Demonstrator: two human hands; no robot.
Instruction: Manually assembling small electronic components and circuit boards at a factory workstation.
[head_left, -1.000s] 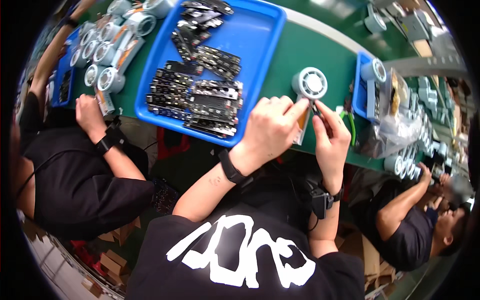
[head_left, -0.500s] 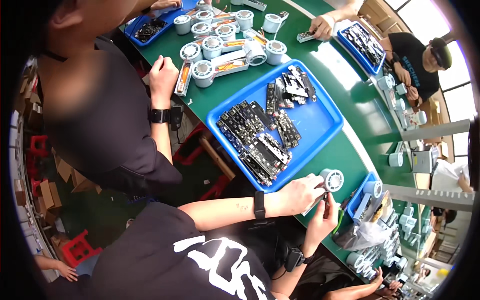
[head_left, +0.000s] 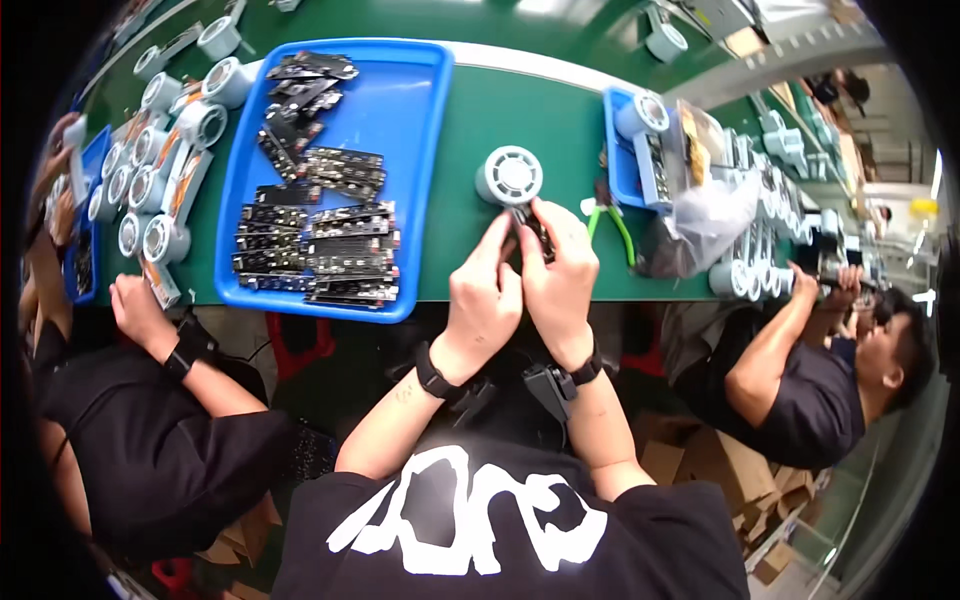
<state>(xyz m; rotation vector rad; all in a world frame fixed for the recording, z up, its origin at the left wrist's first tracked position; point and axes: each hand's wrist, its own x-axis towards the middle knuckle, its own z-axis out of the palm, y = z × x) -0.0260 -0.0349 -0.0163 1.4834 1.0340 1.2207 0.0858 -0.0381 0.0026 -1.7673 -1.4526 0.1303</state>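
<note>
A round, pale grey fan housing (head_left: 509, 175) lies flat on the green table (head_left: 520, 100), just to the right of the large blue tray (head_left: 405, 130), its vented face with concentric slots turned up. Touching its near edge is a small dark circuit board (head_left: 533, 228), a narrow black strip tilted from the housing toward the person, mostly hidden. The left hand (head_left: 485, 295) and the right hand (head_left: 560, 270) press together just below the housing, and the fingers of both hands pinch this board between them.
</note>
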